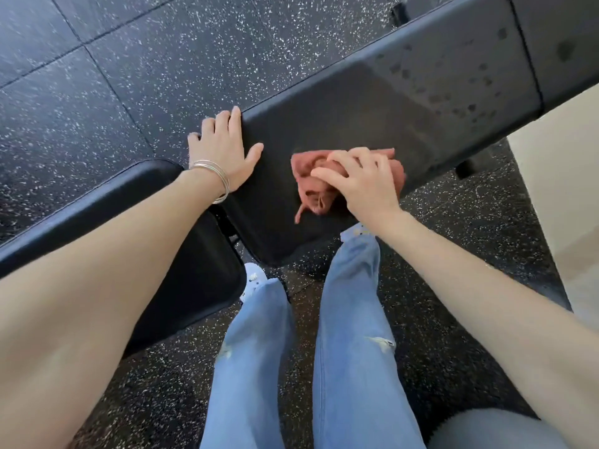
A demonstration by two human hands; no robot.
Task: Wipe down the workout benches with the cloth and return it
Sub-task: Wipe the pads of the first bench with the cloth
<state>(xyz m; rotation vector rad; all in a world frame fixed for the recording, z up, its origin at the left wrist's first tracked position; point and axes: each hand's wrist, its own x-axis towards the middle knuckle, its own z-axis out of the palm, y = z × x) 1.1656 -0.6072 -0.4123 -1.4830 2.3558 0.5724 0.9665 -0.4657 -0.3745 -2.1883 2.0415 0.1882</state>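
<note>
One right hand (pixel 363 184) grips crumpled pink cloth (pixel 312 192) on padded bench (pixel 405 102).

The floor (pixel 97 92) is black rubber flecked all over with small white and grey specks, laid in large square tiles. Thin seams between the tiles show beyond and to the left of the left hand (pixel 223 150), crossing one another on a slant. The same speckled rubber carries on below both hands and just right of the right hand (pixel 363 183). Farther right of that hand stands a pale cream wall (pixel 557 176), meeting the floor. The light is bright and even, giving the rubber a soft sheen.
</note>
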